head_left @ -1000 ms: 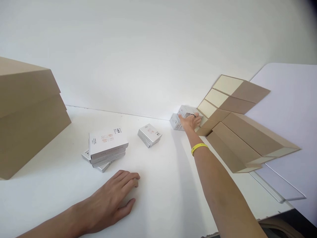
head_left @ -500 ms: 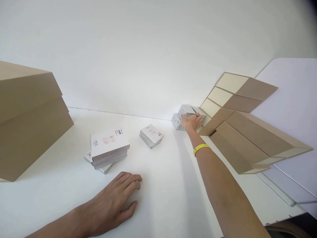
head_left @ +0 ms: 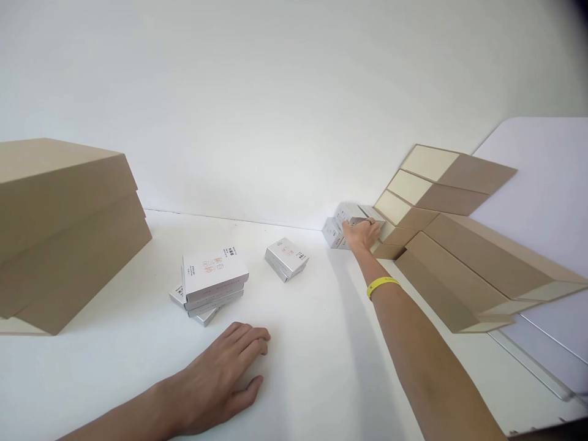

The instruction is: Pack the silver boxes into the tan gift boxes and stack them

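My right hand (head_left: 364, 233), with a ring on one finger and a yellow wristband above the wrist, reaches far forward to the wall. Its thumb and fingers grip a small white printed box (head_left: 348, 212) on top of a stack of similar boxes (head_left: 332, 233); the fingertips are partly hidden. My left hand (head_left: 225, 370) rests palm down on the white table (head_left: 312, 355), thumb apart and fingers loosely bent, holding nothing. Beyond it is an uneven pile of white boxes (head_left: 215, 272). Farther off lies a smaller pile of white boxes (head_left: 287, 256).
Large tan cartons (head_left: 82, 226) are stacked at the left. To the right, tan boxes with cream ends (head_left: 408, 187) are stacked beside the gripped box, with more tan boxes (head_left: 487, 263) nearer me. A white wall (head_left: 257, 110) closes off the back.
The view has shifted slightly, so everything appears a little lower and farther right. My right hand stays on the box by the wall. My left hand keeps its pose on the table.
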`<state>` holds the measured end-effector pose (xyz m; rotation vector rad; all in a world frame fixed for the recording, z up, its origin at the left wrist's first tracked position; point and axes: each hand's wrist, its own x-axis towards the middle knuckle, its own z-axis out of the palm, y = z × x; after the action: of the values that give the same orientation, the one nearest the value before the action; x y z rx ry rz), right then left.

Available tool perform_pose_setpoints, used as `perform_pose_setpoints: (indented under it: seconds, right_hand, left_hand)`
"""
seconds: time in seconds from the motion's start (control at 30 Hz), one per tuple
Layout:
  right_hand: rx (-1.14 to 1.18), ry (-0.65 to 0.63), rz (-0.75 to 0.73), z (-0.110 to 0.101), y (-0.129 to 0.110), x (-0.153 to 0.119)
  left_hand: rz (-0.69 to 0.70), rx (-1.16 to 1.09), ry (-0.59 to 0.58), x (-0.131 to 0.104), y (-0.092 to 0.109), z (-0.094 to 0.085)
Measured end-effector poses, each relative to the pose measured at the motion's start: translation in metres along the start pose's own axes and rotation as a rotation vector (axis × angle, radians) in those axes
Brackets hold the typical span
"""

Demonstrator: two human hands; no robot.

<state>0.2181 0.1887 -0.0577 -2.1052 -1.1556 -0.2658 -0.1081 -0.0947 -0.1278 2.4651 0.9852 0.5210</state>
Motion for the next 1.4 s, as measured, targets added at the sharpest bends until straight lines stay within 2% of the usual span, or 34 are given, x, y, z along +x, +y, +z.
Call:
perform_pose_setpoints:
  seconds: [0.2, 0.3, 0.37, 0.5, 0.6, 0.67, 0.77, 0.87, 1.03, 1.23, 1.4]
  right_hand:
    - [0.091, 0.016, -0.037, -0.008, 0.005, -0.004]
    - [0.158, -0.009, -0.123, -0.016, 0.001, -0.022]
    - [0.219, -0.113, -0.241, -0.021, -0.004, -0.049]
    - [0.332, -0.482, -0.505, -0.031, -0.009, -0.124]
    - [0.358, -0.626, -0.523, -0.032, -0.01, -0.168]
    - [0.365, -0.666, -0.475, -0.03, -0.011, -0.18]
    - [0.39, -0.718, -0.389, -0.027, -0.014, -0.175]
    - [0.436, -0.75, -0.268, -0.026, -0.019, -0.155]
    - [0.567, -0.763, 0.07, -0.019, -0.022, -0.118]
    - [0.765, -0.725, 0.459, 0.001, -0.018, -0.084]
    - [0.867, -0.604, 0.616, 0.017, -0.026, -0.059]
  left_hand:
    - [0.032, 0.009, 0.049, 0.003, 0.004, -0.004]
    - [0.046, 0.006, 0.065, 0.004, 0.004, -0.004]
    - [0.046, 0.013, 0.064, 0.004, 0.004, -0.004]
    - [0.055, 0.025, 0.084, 0.003, 0.004, -0.003]
    - [0.05, 0.027, 0.077, 0.003, 0.004, -0.002]
    - [0.045, 0.024, 0.067, 0.004, 0.004, -0.002]
    - [0.048, 0.009, 0.069, 0.004, 0.004, -0.003]
    - [0.047, -0.001, 0.073, 0.004, 0.003, -0.003]
    - [0.045, -0.016, 0.083, 0.002, 0.0, 0.002]
    - [0.052, -0.002, 0.086, 0.002, 0.001, 0.003]
    - [0.093, 0.069, 0.117, 0.003, 0.0, 0.003]
